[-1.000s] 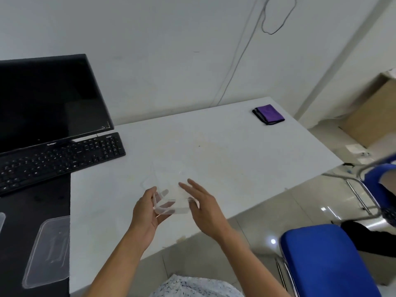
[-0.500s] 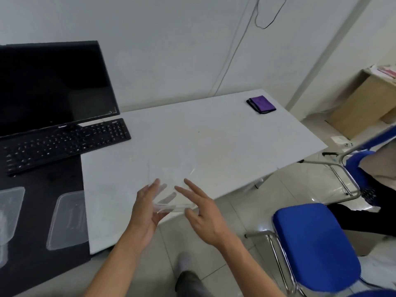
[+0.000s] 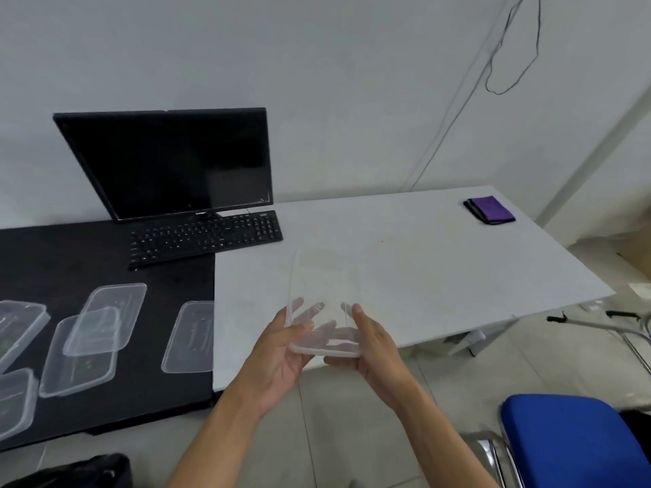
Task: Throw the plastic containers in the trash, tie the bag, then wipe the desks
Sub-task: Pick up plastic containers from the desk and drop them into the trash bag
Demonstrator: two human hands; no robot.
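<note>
- Soft, even indoor light, fairly bright; shadows are faint and diffuse.
- The white tabletop (image 3: pixel 440 248) at 2 o'clock looks pale, slightly washed out.
- The clear plastic container (image 3: pixel 326 276) at centre nearly vanishes against it; only its rims catch light.
- Small glints on the chrome chair frame (image 3: pixel 491 449) at 5 o'clock.
- Faint sheen on the monitor screen (image 3: pixel 176 160) at 10 o'clock.
- Straight lines bend toward the edges; detail is soft and smeared.

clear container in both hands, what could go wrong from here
The clear container is gripped only at its near end by the left hand and right hand, at the white desk's edge; the thin plastic could slip and fall to the floor. More containers and lids lie on the black desk and could be missed.
</note>
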